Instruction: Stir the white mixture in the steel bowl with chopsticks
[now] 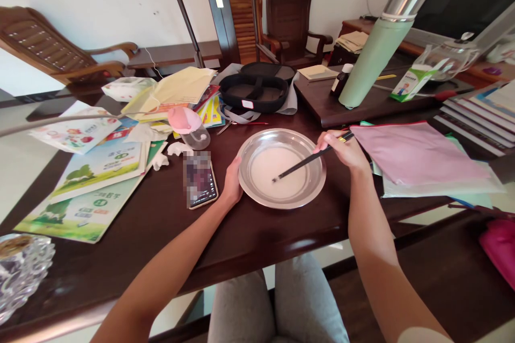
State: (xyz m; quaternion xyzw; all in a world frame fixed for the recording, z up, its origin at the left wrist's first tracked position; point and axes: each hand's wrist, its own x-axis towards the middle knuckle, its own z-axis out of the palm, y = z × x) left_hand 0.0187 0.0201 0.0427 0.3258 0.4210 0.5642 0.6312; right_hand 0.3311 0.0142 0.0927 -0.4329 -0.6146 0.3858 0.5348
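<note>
A round, shallow metal bowl [319, 181] stands at the front of the dark table, with a milky white liquid [277, 163] in it. My left hand [233, 181] grips the bowl's left side, thumb at the rim and the other fingers mostly hidden. Closed around black chopsticks [301, 163], my right hand [341, 149] is over the bowl's right rim. The chopsticks slant down to the left, and their tips are at the liquid. Just left of my left hand lies a phone [203, 182] with its screen lit.
Left are booklets [86, 209], crumpled tissue [161, 161] and a pink-topped cup [191, 127]. Behind the bowl sits an open black case [253, 91]. A tall green thermos [372, 59] and a pink pouch [418, 153] are right. A glass dish [30, 278] occupies the near left corner.
</note>
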